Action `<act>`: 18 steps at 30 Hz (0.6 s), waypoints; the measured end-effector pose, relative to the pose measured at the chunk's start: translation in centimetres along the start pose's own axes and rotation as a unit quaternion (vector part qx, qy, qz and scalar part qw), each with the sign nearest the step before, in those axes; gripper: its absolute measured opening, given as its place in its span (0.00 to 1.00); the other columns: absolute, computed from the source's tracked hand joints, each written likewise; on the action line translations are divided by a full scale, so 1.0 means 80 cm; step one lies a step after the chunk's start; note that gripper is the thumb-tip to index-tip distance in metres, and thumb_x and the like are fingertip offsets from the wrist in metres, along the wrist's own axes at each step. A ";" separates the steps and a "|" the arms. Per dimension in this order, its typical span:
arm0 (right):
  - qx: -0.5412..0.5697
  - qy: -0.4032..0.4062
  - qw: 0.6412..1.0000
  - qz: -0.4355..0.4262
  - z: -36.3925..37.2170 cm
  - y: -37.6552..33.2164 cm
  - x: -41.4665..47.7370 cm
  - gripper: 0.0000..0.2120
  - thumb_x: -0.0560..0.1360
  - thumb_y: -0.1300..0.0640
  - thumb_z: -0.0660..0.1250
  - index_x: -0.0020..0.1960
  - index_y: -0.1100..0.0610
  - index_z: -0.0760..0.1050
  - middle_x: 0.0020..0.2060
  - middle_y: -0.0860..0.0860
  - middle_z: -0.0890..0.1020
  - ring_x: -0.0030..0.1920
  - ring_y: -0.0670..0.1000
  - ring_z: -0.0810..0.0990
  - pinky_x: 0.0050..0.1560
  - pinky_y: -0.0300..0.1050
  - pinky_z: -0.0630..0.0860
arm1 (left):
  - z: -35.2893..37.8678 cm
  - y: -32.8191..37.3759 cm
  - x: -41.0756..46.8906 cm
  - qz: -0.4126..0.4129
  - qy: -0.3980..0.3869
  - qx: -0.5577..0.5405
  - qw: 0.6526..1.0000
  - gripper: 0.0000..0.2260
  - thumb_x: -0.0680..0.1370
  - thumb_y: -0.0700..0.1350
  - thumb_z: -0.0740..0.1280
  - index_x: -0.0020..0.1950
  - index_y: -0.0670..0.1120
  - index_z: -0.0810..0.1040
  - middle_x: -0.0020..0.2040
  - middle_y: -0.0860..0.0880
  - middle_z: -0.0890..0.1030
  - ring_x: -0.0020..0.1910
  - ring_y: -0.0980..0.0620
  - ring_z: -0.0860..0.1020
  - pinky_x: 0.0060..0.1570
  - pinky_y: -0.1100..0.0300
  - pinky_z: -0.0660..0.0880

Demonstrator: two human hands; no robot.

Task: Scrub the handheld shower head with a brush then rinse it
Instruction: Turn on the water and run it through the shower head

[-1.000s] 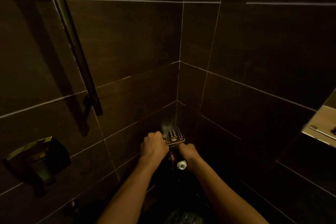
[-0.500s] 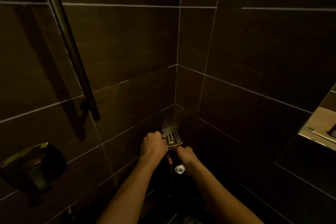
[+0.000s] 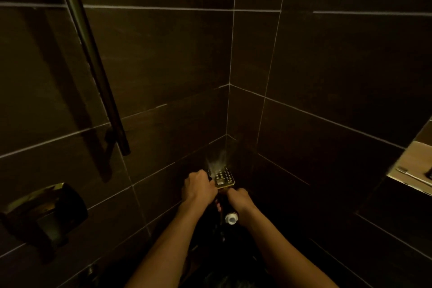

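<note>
Low in the tiled corner, square shower head (image 3: 224, 176) spraying. Left hand (image 3: 198, 188) curled closed against its left edge; right hand (image 3: 239, 200) gripping the handle just below.

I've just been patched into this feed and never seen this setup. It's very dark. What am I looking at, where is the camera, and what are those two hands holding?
There is no machine here: the camera sits on a person's head and looks forward and down, so the two bare forearms coming up from the bottom are the wearer's own. The place is a shower corner of dark wall tiles. The right hand grips the handle of a handheld shower head, whose rectangular face of nozzle dots points up; water sprays from it toward the corner. The left hand is closed at the head's left edge; whether it holds a brush is hidden. On the left wall are a slanted metal bar and a valve handle. At far right is a lit niche shelf.
</note>
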State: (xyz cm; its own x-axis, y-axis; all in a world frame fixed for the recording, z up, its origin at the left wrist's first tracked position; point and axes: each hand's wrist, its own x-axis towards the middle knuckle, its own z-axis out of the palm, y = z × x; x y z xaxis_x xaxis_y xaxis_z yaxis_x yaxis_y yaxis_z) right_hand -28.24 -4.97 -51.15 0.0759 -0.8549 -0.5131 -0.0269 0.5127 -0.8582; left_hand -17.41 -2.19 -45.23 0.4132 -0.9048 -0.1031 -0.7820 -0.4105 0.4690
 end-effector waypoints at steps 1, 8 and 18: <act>-0.008 -0.004 1.000 -0.001 0.001 -0.002 -0.004 0.19 0.70 0.58 0.70 0.52 0.73 0.81 0.39 0.65 0.85 0.34 0.59 0.85 0.40 0.53 0.82 | 0.000 0.001 0.000 0.002 -0.002 -0.004 1.000 0.10 0.79 0.50 0.67 0.55 0.46 0.78 0.53 0.46 0.80 0.47 0.50 0.78 0.42 0.57 0.75; -0.012 -0.013 1.000 0.010 -0.007 -0.011 -0.011 0.08 0.76 0.64 0.67 0.43 0.69 0.80 0.29 0.60 0.82 0.28 0.56 0.81 0.33 0.45 0.78 | 0.002 0.006 -0.006 0.021 -0.010 -0.015 1.000 0.10 0.78 0.51 0.68 0.54 0.46 0.77 0.50 0.48 0.79 0.44 0.52 0.78 0.37 0.59 0.74; -0.022 0.010 1.000 0.006 -0.013 -0.010 0.006 0.08 0.78 0.62 0.67 0.45 0.66 0.80 0.32 0.60 0.83 0.31 0.55 0.82 0.32 0.44 0.78 | -0.001 0.018 -0.010 0.051 -0.044 -0.017 0.998 0.09 0.76 0.52 0.70 0.52 0.48 0.79 0.46 0.50 0.82 0.44 0.52 0.82 0.43 0.57 0.83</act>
State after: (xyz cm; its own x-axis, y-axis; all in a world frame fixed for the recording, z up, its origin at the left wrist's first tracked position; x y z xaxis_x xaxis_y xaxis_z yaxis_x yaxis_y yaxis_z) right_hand -29.20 -5.84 -50.76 0.0560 -0.8504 -0.5231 -0.0718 0.5191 -0.8517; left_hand -18.84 -2.02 -44.38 0.2889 -0.9487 -0.1287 -0.8010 -0.3132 0.5103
